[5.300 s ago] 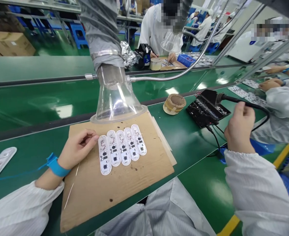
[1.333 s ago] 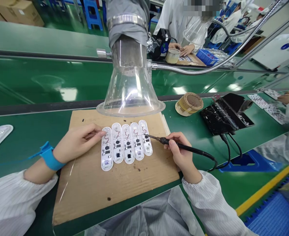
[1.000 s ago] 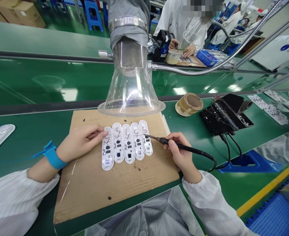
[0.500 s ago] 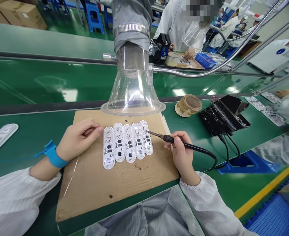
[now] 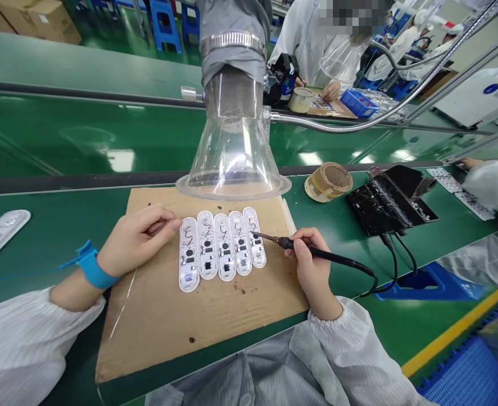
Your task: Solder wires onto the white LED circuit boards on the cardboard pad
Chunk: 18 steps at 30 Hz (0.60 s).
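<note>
Several long white circuit boards (image 5: 208, 265) with rounded ends lie side by side on a cardboard sheet (image 5: 155, 316). They carry black chips and thin red and dark wires near their upper ends. In my right hand (image 5: 312, 262) is a soldering iron (image 5: 289, 243), held like a pen. Its tip points left and meets the upper part of the rightmost board (image 5: 255, 242); whether it touches cannot be told. My left hand (image 5: 151, 231), with a blue wrist strap (image 5: 93, 266), rests at the upper end of the leftmost board (image 5: 188, 256). Its fingers are curled and pinched, and whatever they hold is hidden.
A clear fume hood (image 5: 234, 163) hangs just above the boards' far side. To the right stand a tape roll (image 5: 328, 182) and a black soldering stand (image 5: 390, 197) with cables. Another board (image 5: 1, 237) lies far left. Co-workers sit across and at the right.
The iron's tip has shifted slightly down along the rightmost board, and my right hand has moved a little with it. My left hand stays nearly in place. The view has shifted slightly.
</note>
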Each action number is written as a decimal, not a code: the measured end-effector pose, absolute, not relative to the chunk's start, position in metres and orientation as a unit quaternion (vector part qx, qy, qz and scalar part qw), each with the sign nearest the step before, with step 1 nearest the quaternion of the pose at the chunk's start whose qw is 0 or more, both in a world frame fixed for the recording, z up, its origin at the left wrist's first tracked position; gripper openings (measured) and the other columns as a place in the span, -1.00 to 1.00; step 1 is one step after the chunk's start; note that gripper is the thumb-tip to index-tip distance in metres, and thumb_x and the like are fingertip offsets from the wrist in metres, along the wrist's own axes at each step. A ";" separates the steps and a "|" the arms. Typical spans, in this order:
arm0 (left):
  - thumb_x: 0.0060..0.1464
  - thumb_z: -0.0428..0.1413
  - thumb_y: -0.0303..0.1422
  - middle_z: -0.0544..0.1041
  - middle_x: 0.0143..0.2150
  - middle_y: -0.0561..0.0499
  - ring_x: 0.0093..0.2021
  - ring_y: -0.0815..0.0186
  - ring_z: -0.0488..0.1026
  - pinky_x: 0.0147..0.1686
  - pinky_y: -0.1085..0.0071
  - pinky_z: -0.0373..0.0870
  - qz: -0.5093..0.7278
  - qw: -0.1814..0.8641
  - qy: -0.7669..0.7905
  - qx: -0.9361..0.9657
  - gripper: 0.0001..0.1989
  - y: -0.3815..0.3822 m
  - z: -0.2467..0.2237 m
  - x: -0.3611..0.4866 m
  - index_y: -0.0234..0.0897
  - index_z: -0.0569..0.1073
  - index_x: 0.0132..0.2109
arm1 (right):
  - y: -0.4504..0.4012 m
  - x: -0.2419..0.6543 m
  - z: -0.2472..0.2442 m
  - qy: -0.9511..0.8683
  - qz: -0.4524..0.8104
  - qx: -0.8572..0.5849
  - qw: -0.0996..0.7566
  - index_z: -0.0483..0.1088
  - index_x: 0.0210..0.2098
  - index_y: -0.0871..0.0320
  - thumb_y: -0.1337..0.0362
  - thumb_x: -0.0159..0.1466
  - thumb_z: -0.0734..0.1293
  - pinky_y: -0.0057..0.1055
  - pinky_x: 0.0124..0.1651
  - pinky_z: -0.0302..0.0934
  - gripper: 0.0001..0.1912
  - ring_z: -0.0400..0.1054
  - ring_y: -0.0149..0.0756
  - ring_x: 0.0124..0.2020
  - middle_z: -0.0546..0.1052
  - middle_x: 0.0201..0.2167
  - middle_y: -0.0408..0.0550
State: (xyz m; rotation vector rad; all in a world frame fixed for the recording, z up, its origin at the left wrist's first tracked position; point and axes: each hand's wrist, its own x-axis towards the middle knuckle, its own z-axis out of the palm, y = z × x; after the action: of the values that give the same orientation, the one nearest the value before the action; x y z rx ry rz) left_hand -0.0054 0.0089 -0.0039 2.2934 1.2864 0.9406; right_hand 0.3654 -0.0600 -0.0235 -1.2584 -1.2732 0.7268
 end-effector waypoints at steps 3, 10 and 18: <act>0.43 0.11 -0.31 0.17 -0.49 0.19 -0.51 0.40 0.21 -0.46 0.38 0.16 0.333 0.174 0.452 0.809 -0.79 0.009 -0.004 -0.004 -0.20 0.50 -0.24 | -0.060 0.364 -0.022 -0.543 0.303 -0.542 0.566 0.49 -0.24 0.06 0.05 0.49 0.42 -0.46 -0.42 0.27 -0.75 0.41 -0.36 -0.50 0.50 -0.49 -0.19; 0.43 0.12 -0.31 0.18 -0.49 0.19 -0.51 0.40 0.21 -0.45 0.38 0.16 0.330 0.171 0.451 0.812 -0.79 0.009 -0.005 -0.005 -0.19 0.50 -0.25 | -0.062 0.366 -0.022 -0.562 0.295 -0.534 0.558 0.49 -0.22 0.06 0.06 0.50 0.41 -0.43 -0.42 0.28 -0.77 0.40 -0.35 -0.49 0.50 -0.45 -0.18; 0.43 0.11 -0.28 0.19 -0.49 0.18 -0.51 0.38 0.22 -0.45 0.36 0.16 0.330 0.179 0.458 0.806 -0.77 0.008 -0.003 -0.003 -0.19 0.50 -0.26 | -0.067 0.368 -0.030 -0.522 0.294 -0.518 0.610 0.49 -0.21 0.05 0.12 0.51 0.40 -0.42 -0.39 0.29 -0.81 0.40 -0.38 -0.46 0.49 -0.35 -0.18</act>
State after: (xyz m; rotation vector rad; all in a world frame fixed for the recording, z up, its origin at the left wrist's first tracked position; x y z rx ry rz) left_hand -0.0033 0.0082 -0.0026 2.2782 1.2938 0.9331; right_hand 0.3677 -0.0667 -0.0305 -1.1959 -1.2057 0.6784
